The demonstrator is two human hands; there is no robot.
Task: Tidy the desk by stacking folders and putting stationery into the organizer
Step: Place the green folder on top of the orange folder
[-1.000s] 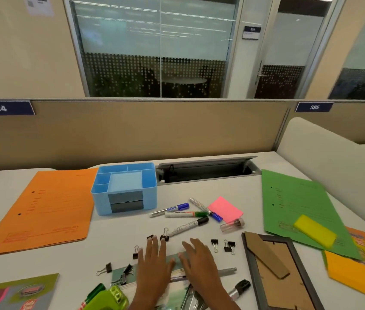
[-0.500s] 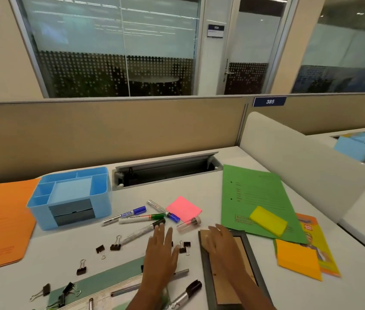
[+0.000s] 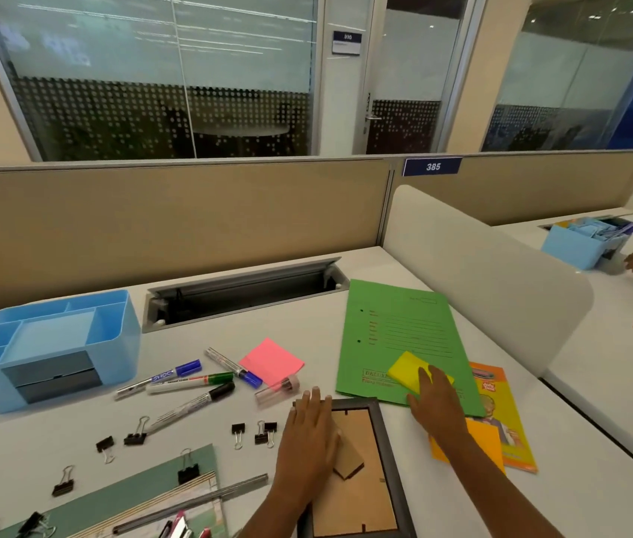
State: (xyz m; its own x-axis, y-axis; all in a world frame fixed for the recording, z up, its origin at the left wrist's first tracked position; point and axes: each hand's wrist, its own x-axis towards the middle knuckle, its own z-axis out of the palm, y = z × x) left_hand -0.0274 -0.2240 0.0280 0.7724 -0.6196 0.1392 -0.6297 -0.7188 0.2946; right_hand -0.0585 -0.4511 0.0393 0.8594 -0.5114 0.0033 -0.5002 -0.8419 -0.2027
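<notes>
Left hand: flat, fingers straight and together, resting on the frame just left of the folder.
Right hand: fingers straight, laid on the pad at the folder's near edge.
Organizer: well left of the folder.
Markers: left of the folder.

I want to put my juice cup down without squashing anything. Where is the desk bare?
Bare desk shows between the blue organizer, the cable slot and the markers, between the pink notes and the green folder, and right of the booklet by the white divider. Around the clips and picture frame it is crowded.
</notes>
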